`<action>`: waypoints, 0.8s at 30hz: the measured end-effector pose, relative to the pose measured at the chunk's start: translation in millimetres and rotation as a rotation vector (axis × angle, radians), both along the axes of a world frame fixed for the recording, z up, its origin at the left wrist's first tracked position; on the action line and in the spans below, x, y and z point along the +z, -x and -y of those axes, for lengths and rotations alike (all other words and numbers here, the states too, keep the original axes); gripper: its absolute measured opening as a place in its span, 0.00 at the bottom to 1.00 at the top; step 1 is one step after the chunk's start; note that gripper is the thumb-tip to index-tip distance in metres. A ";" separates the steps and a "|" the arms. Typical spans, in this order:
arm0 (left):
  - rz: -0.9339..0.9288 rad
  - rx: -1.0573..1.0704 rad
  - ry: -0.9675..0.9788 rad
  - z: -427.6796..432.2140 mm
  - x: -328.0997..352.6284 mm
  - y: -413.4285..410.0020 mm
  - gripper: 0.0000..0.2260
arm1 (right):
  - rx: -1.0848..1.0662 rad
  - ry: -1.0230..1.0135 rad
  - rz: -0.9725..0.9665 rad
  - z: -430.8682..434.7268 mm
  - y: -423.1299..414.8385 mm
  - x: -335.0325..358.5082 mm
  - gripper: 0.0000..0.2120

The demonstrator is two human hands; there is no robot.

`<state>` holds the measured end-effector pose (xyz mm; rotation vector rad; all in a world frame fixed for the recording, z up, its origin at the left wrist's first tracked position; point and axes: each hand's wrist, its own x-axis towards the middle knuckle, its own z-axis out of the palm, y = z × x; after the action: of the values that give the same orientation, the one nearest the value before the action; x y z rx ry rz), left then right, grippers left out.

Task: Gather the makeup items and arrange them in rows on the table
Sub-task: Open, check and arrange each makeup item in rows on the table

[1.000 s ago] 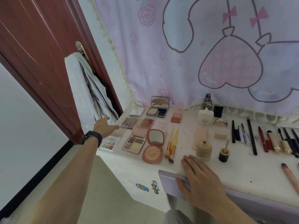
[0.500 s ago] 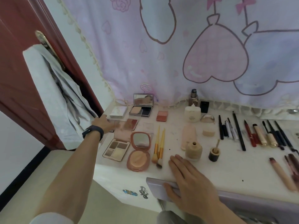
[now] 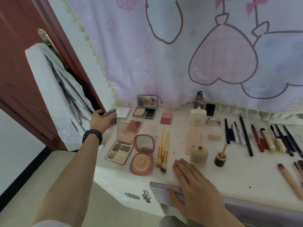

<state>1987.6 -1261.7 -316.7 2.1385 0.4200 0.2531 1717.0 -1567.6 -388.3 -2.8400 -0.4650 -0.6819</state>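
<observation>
Makeup items (image 3: 144,145) cover most of the desk (image 3: 229,177) in loose rows already — palettes and compacts toward the left edge, bottles and a sponge in the middle, pencils and tubes (image 3: 262,140) side by side toward the right. One small palette (image 3: 111,117) is off the surface at the far left edge, tilted above its neighbours and gripped in the left hand (image 3: 98,119), whose fingers curl round it. The right hand (image 3: 195,187) lies flat with straight fingers on the front edge, holding nothing, its thumb over the lip of a partly open drawer (image 3: 161,192). I'd say the job is well on: that palette needs a slot, and a few stray sticks (image 3: 290,181) near the front right corner lie askew — not lined up yet.
</observation>
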 end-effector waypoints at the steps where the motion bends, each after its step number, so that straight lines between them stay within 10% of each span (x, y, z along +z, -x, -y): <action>1: 0.029 0.042 0.070 -0.2 4.0 0.6 0.36 | 0.001 -0.004 0.003 -0.2 -0.2 -0.4 0.31; 7: 0.124 0.147 0.385 -9.6 31.5 19.0 0.35 | 0.019 0.001 0.007 1.7 1.2 -4.6 0.30; 24: 0.204 -0.206 0.478 85.5 50.8 216.4 0.29 | 0.049 0.061 -0.053 9.7 6.0 -5.3 0.31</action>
<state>1771.2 -1347.2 -265.8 1.6518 0.1208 0.2241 1711.1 -1577.3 -393.7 -2.8847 -0.5533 -0.5916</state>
